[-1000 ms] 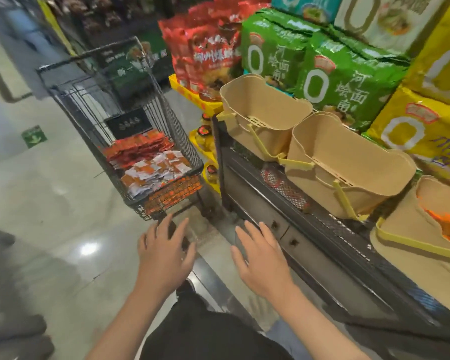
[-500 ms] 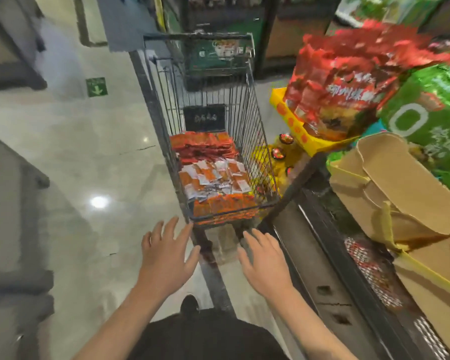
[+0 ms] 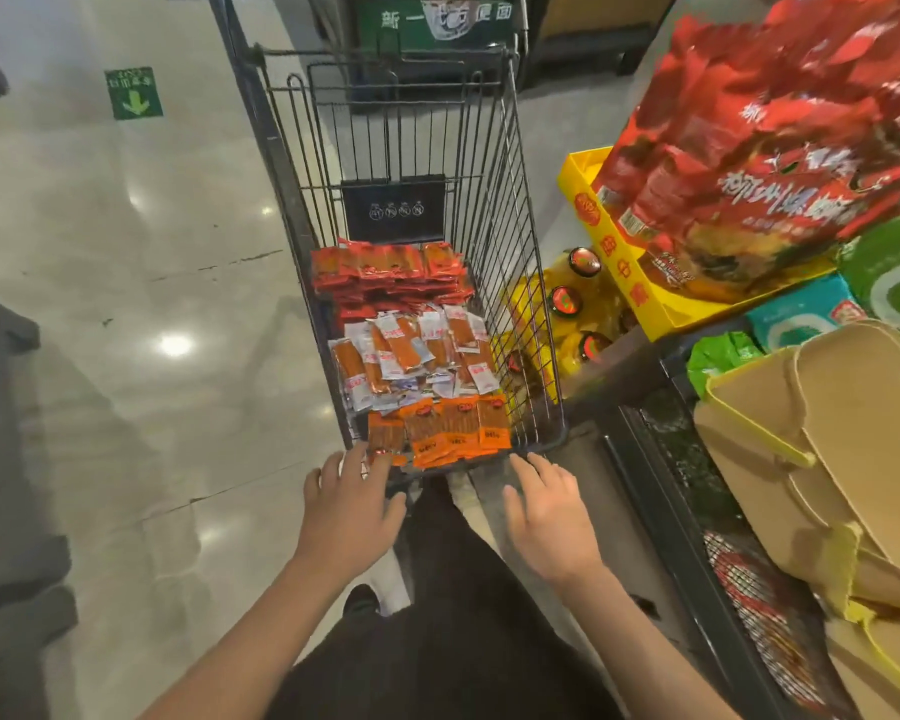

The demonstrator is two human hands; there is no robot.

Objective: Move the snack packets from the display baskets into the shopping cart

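Inside the shopping cart point(image 3: 528, 283), snack packets point(image 3: 411, 356) lie sorted in three bands. Both the left hand point(image 3: 352, 511) and right hand point(image 3: 546, 522), fingers spread and holding nothing, hover near its near rim; tan display baskets point(image 3: 822, 459) sit right, seemingly emptied.

Shopping cart point(image 3: 494, 210) black wire metal; snack packets point(image 3: 411, 350) glossy plastic; floor point(image 3: 126, 304) polished.

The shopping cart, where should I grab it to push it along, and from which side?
Grip the shopping cart by its near top rim, from the near end where both hands already are. That rim runs crosswise just ahead of the left hand and right hand, so probably one hand near each corner. No separate push bar is visible here.
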